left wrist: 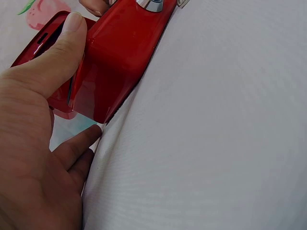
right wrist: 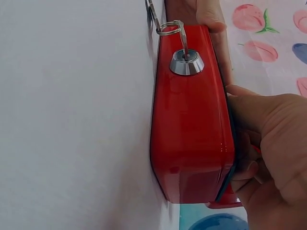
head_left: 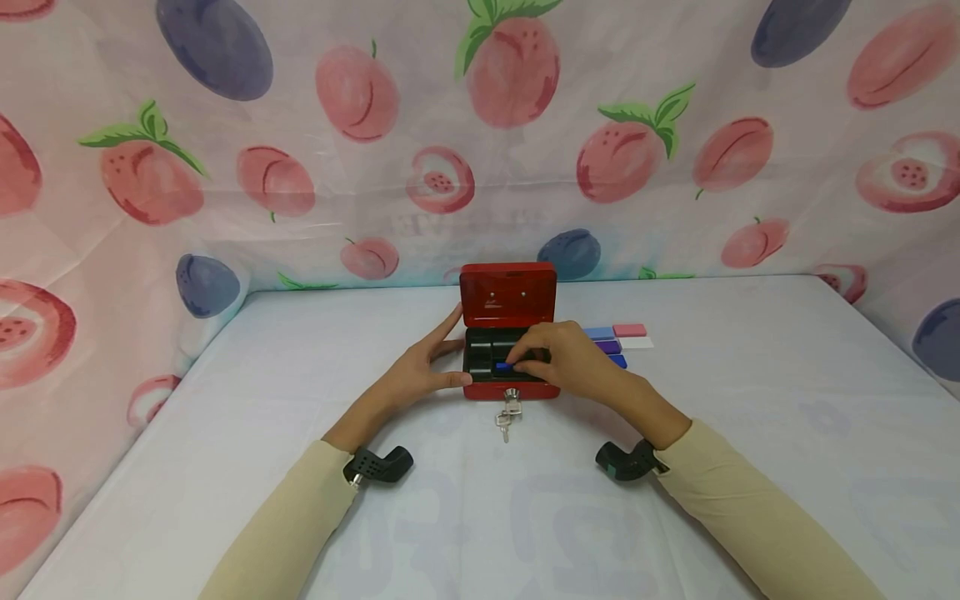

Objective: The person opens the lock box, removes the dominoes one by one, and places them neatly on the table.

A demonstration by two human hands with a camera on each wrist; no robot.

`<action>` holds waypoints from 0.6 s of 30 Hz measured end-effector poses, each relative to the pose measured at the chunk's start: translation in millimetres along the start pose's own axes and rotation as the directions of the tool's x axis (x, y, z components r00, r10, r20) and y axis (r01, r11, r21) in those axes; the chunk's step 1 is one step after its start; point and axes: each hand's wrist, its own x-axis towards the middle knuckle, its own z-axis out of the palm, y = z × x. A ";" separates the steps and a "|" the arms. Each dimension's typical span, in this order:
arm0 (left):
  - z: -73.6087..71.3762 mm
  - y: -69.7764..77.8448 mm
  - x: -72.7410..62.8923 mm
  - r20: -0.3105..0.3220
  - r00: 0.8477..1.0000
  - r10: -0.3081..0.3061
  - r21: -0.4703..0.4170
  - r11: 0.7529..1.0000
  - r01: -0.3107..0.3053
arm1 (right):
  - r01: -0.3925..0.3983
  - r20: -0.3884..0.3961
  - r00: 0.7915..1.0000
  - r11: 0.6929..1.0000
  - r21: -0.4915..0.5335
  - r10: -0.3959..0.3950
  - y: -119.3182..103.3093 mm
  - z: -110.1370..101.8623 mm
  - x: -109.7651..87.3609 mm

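Note:
A red cash box (head_left: 512,390) stands on the table with its lid (head_left: 507,296) raised and a black compartment tray (head_left: 480,360) inside. My left hand (head_left: 420,368) steadies the box's left side. Its thumb (left wrist: 72,28) lies on the top edge near the front corner, with the other fingers stretched along the side. Over the tray, my right hand (head_left: 566,354) pinches a small blue strip (head_left: 502,366) between thumb and fingertips, down in the front part. In the right wrist view the strip is hidden behind the box wall. A key (right wrist: 184,40) sits in the front lock (right wrist: 187,62).
Several flat coloured pieces lie right of the box: light blue (head_left: 600,332), pink (head_left: 629,330), purple (head_left: 609,347), white (head_left: 637,342) and blue (head_left: 618,361). A second key (head_left: 503,422) hangs from the ring in front. A fruit-print cloth (head_left: 480,233) rises behind the table.

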 end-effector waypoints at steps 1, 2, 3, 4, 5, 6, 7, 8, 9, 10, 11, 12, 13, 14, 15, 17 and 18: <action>0.0 -0.1 0.0 0.001 1.000 0.003 0.000 1.000 -0.003 | -0.008 0.001 1.000 1.000 -0.001 0.008 0.0 0.0 0.2; 0.0 -0.2 0.0 0.000 1.000 0.004 0.001 1.000 -0.004 | -0.015 0.003 1.000 1.000 -0.003 0.015 0.2 0.1 0.3; 0.1 -0.3 0.0 0.000 1.000 0.006 0.001 1.000 -0.006 | -0.024 0.006 1.000 1.000 -0.005 0.024 0.0 -0.1 0.3; 0.1 -0.5 0.1 0.000 1.000 0.009 0.000 1.000 -0.009 | -0.031 0.009 0.999 0.999 -0.007 0.031 -0.1 -0.1 0.3; 0.1 -0.8 0.2 0.000 1.000 0.012 -0.001 1.000 -0.012 | -0.040 0.011 0.999 0.999 -0.008 0.040 -0.2 -0.1 0.4; 0.2 -1.0 0.2 -0.001 1.000 0.012 -0.002 1.000 -0.012 | -0.046 0.014 0.999 0.999 -0.012 0.046 -0.1 -0.1 0.4; 0.3 -1.3 0.2 -0.002 1.000 0.013 -0.005 1.000 -0.013 | -0.051 0.016 0.999 0.999 -0.016 0.051 -0.1 -0.1 0.5; 0.4 -1.6 0.3 -0.002 1.000 0.013 -0.005 1.000 -0.013 | -0.053 0.018 0.998 0.998 -0.019 0.054 -0.5 -0.3 0.6; 0.5 -1.9 0.3 -0.002 1.000 0.012 -0.007 1.000 -0.012 | -0.052 0.019 0.998 0.998 -0.022 0.052 -1.0 -0.6 0.6; 0.6 -2.2 0.3 -0.002 1.000 0.012 -0.009 1.000 -0.012 | -0.050 0.020 0.999 0.998 -0.025 0.050 -1.2 -0.6 0.7; 0.6 -2.4 0.3 -0.002 1.000 0.012 -0.010 1.000 -0.012 | -0.048 0.021 0.999 0.999 -0.026 0.049 -1.5 -0.6 0.9; 0.6 -2.6 0.2 -0.002 1.000 0.012 -0.012 1.000 -0.012 | -0.047 0.022 0.999 0.999 -0.025 0.048 -1.9 -0.7 1.1; 0.6 -2.6 0.2 -0.001 1.000 0.012 -0.015 1.000 -0.012 | -0.048 0.023 0.999 0.999 -0.023 0.048 -2.3 -0.8 1.2; 0.6 -2.6 0.3 -0.001 1.000 0.012 -0.015 1.000 -0.012 | -0.047 0.026 0.999 0.999 -0.020 0.047 -2.4 -1.0 1.3; 0.6 -2.6 0.2 -0.001 1.000 0.012 -0.016 1.000 -0.012 | -0.046 0.029 0.999 0.999 -0.019 0.046 -2.5 -1.2 1.5; 0.5 -2.5 0.1 -0.002 1.000 0.014 -0.017 1.000 -0.014 | -0.053 0.034 0.998 0.998 -0.020 0.054 -3.5 -1.5 1.8; 0.4 -2.3 0.0 -0.002 1.000 0.016 -0.017 1.000 -0.016 | -0.055 0.036 0.998 0.998 -0.020 0.056 -4.0 -1.6 1.9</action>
